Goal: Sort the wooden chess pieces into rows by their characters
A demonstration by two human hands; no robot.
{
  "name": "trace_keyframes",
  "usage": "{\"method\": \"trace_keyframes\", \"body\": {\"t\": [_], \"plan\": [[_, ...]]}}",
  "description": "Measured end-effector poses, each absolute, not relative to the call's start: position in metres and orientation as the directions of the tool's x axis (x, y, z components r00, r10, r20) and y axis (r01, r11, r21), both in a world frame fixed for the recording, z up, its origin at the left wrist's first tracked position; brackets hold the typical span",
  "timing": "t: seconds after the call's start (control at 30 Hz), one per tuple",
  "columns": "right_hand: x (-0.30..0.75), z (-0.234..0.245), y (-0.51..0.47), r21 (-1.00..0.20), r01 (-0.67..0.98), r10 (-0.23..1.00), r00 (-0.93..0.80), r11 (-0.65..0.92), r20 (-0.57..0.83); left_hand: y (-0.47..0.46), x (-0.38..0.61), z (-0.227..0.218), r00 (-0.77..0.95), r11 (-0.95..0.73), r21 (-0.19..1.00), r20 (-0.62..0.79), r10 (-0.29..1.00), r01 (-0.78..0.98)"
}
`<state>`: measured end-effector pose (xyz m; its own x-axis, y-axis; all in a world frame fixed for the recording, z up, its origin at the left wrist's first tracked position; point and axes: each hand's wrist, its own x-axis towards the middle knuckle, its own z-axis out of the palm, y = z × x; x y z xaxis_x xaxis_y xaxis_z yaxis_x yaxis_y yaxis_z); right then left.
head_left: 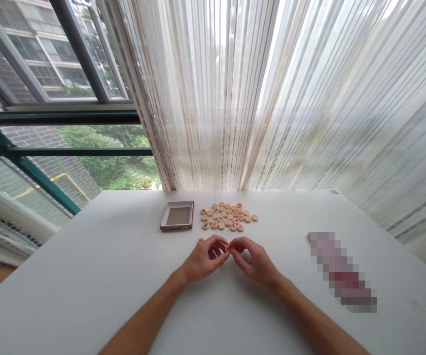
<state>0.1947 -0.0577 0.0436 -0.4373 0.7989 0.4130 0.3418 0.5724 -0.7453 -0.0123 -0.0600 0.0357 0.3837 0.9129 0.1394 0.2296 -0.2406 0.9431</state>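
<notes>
Head view: left hand [210, 254] and right hand [253, 259] meet below frame centre, fingers of both pinching one red-marked disc [229, 249]! Just above, loose discs [230, 217] crowd the table [87, 281], right of a shallow tray [179, 216].

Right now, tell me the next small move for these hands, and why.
Probably set the red-marked piece beside the half-hidden piece: the left hand and right hand meet at the former, while the latter lies apart from the cluster.

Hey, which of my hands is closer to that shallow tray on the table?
Left. Your left hand is nearer you than the tray and to its right; your right hand sits farther right.
</notes>
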Motion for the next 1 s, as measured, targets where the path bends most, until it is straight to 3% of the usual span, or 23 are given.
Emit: {"method": "trace_keyframes", "body": {"t": [0.67, 1.0], "plan": [[0.1922, 0.0379, -0.0565, -0.807, 0.377, 0.865, -0.403, 0.454, 0.299, -0.0629, -0.0114, 0.0293, 0.416, -0.287, 0.912, 0.148, 0.897, 0.294], [0.1927, 0.0399, -0.0581, -0.824, 0.333, 0.858, -0.405, 0.459, 0.315, -0.0620, -0.0117, 0.0327, 0.415, -0.274, 0.920, 0.142, 0.899, 0.279]]}}
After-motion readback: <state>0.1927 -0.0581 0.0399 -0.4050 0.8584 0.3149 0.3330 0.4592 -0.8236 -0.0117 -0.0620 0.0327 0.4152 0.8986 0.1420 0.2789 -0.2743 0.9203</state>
